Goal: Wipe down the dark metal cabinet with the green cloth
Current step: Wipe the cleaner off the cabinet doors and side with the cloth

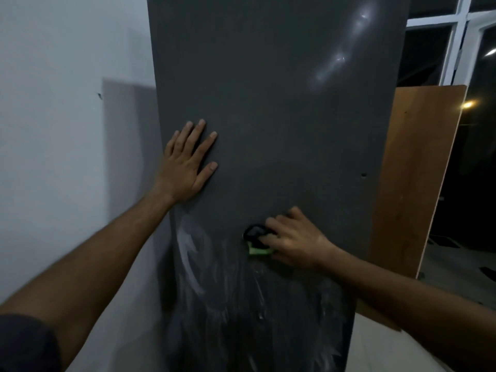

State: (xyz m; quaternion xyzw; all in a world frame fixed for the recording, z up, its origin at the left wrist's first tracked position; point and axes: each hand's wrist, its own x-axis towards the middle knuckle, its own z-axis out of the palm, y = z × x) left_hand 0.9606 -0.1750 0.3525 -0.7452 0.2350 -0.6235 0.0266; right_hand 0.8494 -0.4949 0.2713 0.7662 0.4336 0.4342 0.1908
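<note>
**Cloth on the panel, other palm flat**

While the left hand (188,163) lies flat with fingers spread against the dark metal cabinet (268,103), the right hand (292,237) presses the green cloth (259,249) to the panel lower down, fingers curled over it, its grip clamped on the bunched fabric. Pale smeared streaks (193,253) cover the surface below both hands. Just beside the cabinet's right edge leans a brown wooden board (413,170), with a white-framed window (456,36) behind.

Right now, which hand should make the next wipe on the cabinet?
Right. The right hand already grips the cloth against the cabinet, just above the streaks. The left hand lies flat on the panel, likely bracing it.
</note>
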